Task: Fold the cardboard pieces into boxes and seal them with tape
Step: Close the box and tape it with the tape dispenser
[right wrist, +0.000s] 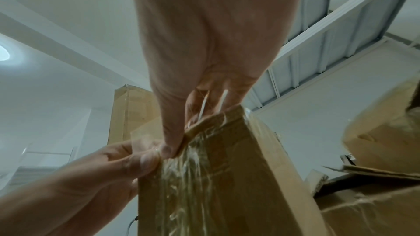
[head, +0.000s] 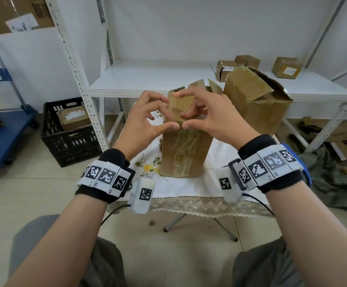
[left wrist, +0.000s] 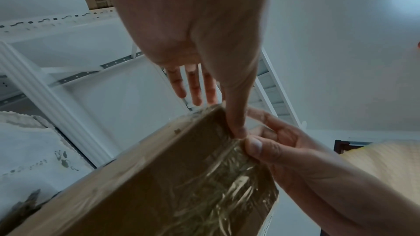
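A tall cardboard box (head: pixel 183 150) stands upright on the white embroidered cloth of a small table (head: pixel 189 187). Wrinkled clear tape (head: pixel 178 108) runs over its closed top and down its front face (right wrist: pixel 193 177). Both hands are on the box's top. My left hand (head: pixel 160 114) has its thumb (left wrist: pixel 236 128) on the front upper edge and its index finger curved toward the back edge. My right hand (head: pixel 191 112) mirrors it, thumb (right wrist: pixel 168 148) beside the left thumb and curled fingers on the taped top. The box's back side is hidden.
A larger open box (head: pixel 255 104) leans just behind and right of the table. White shelving (head: pixel 147 79) behind holds small boxes (head: pixel 226 69). A black crate (head: pixel 69 129) and blue cart (head: pixel 3 137) stand on the floor at left, cardboard scraps (head: pixel 334 137) at right.
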The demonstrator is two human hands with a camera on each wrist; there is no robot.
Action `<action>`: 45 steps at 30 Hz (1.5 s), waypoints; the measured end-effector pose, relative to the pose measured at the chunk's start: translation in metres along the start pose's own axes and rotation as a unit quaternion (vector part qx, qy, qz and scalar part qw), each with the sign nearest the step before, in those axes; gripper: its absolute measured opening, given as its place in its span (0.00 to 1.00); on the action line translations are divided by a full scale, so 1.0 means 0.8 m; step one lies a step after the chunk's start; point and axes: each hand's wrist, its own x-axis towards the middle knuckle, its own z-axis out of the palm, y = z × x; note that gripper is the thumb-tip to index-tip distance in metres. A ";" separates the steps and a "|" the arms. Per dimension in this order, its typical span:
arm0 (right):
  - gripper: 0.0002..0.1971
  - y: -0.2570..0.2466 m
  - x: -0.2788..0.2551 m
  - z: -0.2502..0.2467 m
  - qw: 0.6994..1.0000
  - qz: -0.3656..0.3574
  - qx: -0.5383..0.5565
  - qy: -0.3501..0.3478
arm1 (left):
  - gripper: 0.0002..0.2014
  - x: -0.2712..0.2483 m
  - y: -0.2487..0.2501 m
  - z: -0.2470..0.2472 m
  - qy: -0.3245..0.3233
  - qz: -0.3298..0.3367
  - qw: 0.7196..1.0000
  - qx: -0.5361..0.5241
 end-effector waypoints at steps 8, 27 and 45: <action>0.26 0.017 -0.037 -0.007 0.983 0.017 0.170 0.067 | 0.11 -0.004 -0.005 0.001 0.014 -0.010 0.998 -0.056; 0.22 0.047 -0.065 0.015 0.915 0.046 0.353 0.189 | 0.10 -0.015 0.001 0.014 0.013 -0.054 0.994 -0.091; 0.23 0.045 -0.068 0.013 0.921 0.037 0.357 0.155 | 0.06 -0.015 0.007 0.022 0.030 -0.079 0.987 -0.137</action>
